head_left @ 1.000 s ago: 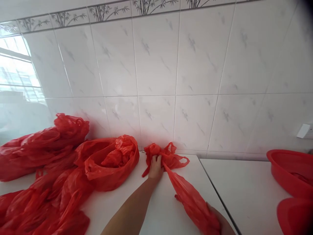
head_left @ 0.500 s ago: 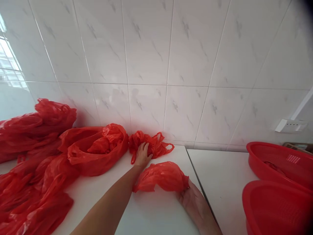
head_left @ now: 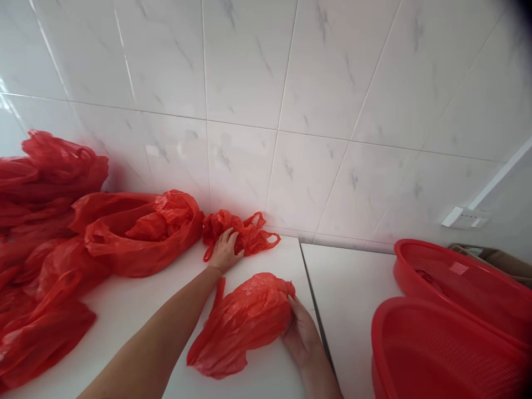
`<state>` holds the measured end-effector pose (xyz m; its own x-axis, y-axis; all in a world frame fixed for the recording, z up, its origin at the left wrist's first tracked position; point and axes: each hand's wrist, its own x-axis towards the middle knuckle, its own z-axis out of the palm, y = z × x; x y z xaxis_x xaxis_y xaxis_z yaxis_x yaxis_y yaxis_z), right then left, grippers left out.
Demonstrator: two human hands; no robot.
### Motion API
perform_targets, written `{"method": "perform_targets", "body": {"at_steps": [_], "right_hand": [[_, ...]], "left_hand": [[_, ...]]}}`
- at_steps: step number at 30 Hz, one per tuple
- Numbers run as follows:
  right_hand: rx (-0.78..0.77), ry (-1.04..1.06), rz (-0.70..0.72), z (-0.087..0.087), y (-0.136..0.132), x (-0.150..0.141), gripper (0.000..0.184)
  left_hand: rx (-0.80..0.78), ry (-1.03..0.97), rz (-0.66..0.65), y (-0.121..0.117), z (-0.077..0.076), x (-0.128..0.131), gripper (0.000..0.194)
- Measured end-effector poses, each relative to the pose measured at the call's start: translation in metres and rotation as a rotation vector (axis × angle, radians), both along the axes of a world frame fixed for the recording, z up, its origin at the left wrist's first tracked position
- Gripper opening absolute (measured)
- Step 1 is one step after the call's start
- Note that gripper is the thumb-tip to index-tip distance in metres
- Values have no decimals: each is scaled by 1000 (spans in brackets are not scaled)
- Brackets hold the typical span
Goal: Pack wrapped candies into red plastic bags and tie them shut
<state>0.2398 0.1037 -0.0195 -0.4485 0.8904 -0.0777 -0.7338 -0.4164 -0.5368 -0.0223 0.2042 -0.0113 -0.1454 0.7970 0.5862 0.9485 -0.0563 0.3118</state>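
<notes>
My left hand (head_left: 225,252) reaches to the back of the white counter (head_left: 137,321) and presses on a crumpled red plastic bag (head_left: 243,233) lying against the tiled wall; its fingers curl over the bag. My right hand (head_left: 301,335) grips the right side of a second, puffed-up red plastic bag (head_left: 241,321) lying on the counter near me. Both forearms stretch in from the bottom edge.
A large open red bag (head_left: 133,230) with more bags inside sits left of my left hand. Several more red bags (head_left: 37,266) pile up at the far left. Two red plastic basins (head_left: 449,338) stand on the adjoining counter at right. A wall socket (head_left: 463,218) is above them.
The camera has tilted down and to the right. The stretched bag in my right hand has been gathered into a puffed bundle near me. My left hand stays on the crumpled bag by the wall.
</notes>
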Motion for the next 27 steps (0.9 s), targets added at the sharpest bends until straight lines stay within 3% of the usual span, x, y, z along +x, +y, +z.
{"method": "perform_targets", "body": {"at_steps": [6, 11, 13, 16, 18, 20, 23, 27], "right_hand": [[98, -92, -13, 1, 2, -3, 22], [77, -158, -91, 5, 0, -5, 22], [42, -170, -120, 7, -3, -7, 22], [-26, -176, -167, 7, -4, -10, 23], [-62, -169, -208, 6, -2, -11, 25], [-84, -159, -246, 4, -1, -11, 26], [-102, -181, -280, 2, 0, -11, 31], [25, -415, -328, 5, -6, -19, 42]], "left_hand": [[93, 54, -180, -12, -1, 4, 45], [125, 83, -329, -51, -8, 6, 34], [96, -35, -423, -74, -9, 4, 29], [-56, -448, -591, -107, -5, -4, 24], [-158, -720, -634, -124, 0, -10, 28], [-174, -868, -696, -135, 5, -14, 35], [-156, -925, -838, -142, 11, -11, 58], [-333, -880, -880, -144, 11, 0, 93]]}}
